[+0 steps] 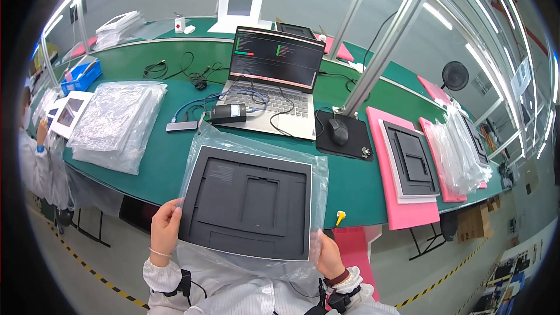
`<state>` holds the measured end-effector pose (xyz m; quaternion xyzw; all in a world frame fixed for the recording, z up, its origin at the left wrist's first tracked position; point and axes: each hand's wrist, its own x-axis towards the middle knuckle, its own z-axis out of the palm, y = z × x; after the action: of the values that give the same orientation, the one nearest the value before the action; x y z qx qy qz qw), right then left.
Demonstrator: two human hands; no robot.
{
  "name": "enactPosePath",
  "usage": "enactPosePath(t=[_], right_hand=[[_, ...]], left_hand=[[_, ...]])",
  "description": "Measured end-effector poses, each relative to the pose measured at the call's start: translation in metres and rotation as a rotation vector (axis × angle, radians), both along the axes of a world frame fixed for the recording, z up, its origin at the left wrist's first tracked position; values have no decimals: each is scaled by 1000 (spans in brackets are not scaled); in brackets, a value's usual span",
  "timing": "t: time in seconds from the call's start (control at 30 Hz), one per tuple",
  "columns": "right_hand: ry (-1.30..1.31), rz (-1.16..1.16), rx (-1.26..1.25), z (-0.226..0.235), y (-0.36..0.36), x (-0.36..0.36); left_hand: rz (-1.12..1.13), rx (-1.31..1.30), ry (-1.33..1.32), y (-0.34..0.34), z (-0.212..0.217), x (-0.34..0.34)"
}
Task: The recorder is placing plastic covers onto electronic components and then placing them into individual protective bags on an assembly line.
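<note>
With fingers curled shut on its lower corners, the left hand [165, 226] and right hand [328, 256] hold the dark panel [248, 201] in its clear plastic bag [318, 169] over the green table [169, 157] edge, best gripped evenly and level.

White gathered sleeves, a thin bracelet on the left wrist, dark red band and black strap on the right.
</note>
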<state>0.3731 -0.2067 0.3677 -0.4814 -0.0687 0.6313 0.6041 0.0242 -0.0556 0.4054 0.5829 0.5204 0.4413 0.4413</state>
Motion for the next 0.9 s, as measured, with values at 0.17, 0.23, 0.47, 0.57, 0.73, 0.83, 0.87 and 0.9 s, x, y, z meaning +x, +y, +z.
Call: enactPosePath(t=[0.17, 0.23, 0.47, 0.57, 0.73, 0.83, 0.87, 0.9], right_hand=[[-281, 14, 33, -8, 3, -7], [-392, 33, 195, 4, 5, -21], [-671, -60, 242, 13, 0, -36], [-722, -39, 193, 34, -7, -32], [-798, -130, 293, 45, -20, -24], [-816, -158, 272, 26, -30, -6], [-813, -181, 282, 23, -33, -4], [-788, -187, 263, 23, -39, 0]], left_hand=[[-66, -3, -61, -3, 10, 14], [-64, 4, -73, -6, 10, 18], [-39, -18, -111, -15, 11, 27], [-60, -74, -226, -11, -2, 28], [-144, -30, -356, -16, 10, 38], [-167, -31, -295, -18, 26, 61], [-180, -16, -310, -16, 29, 64], [-186, -5, -298, -16, 37, 70]])
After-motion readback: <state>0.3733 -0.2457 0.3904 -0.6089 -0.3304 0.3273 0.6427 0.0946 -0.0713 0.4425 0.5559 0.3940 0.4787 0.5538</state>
